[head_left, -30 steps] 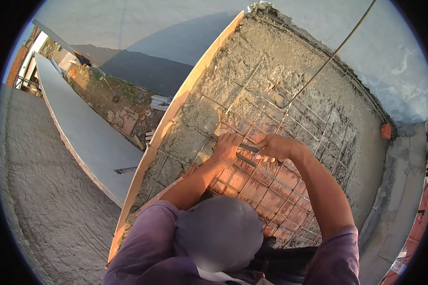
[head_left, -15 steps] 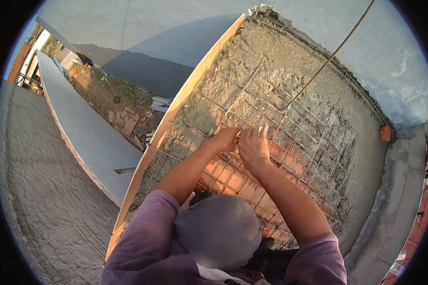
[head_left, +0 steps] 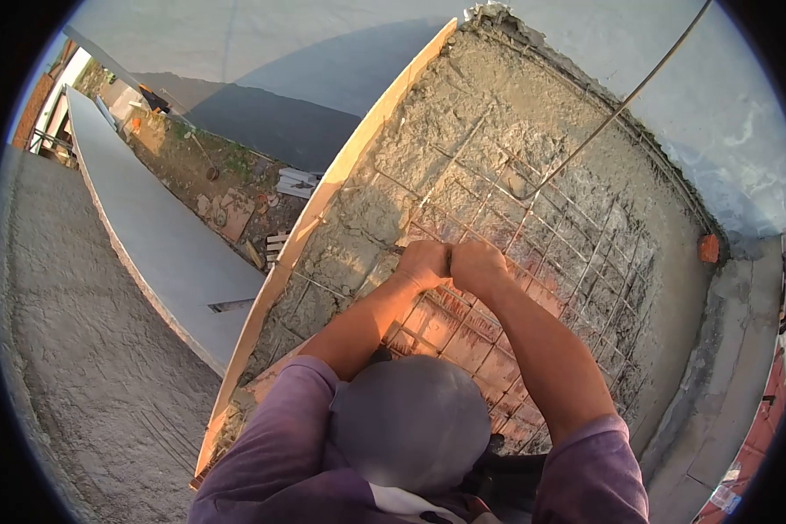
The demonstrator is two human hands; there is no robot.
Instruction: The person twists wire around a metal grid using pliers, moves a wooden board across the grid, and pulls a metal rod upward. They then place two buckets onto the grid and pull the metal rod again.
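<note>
Side by side over the steel rebar mesh point(head_left: 533, 229), both my hands are closed. My left hand point(head_left: 425, 264) is a fist with a small dark end sticking out at its left side. Right against it, my right hand point(head_left: 480, 266) is also wrapped into a fist. A narrow dark bit shows between the two; what they grip is mostly hidden by the fingers. Beneath the mesh, wet concrete point(head_left: 463, 96) covers the far part, and reddish bricks point(head_left: 432, 325) lie bare near my forearms.
A wooden form board point(head_left: 323, 196) edges the concrete on the left. Beyond it is a drop to rubble-strewn ground point(head_left: 227, 205) and a long grey slab point(head_left: 157, 227). A thin rod point(head_left: 624, 105) slants up from the mesh. One brick piece point(head_left: 708, 248) sits at the right edge.
Both hands have closed into fists and come down slightly toward me, drawn together. The right fingers, stretched upward before, are now curled. The view has shifted slightly.
</note>
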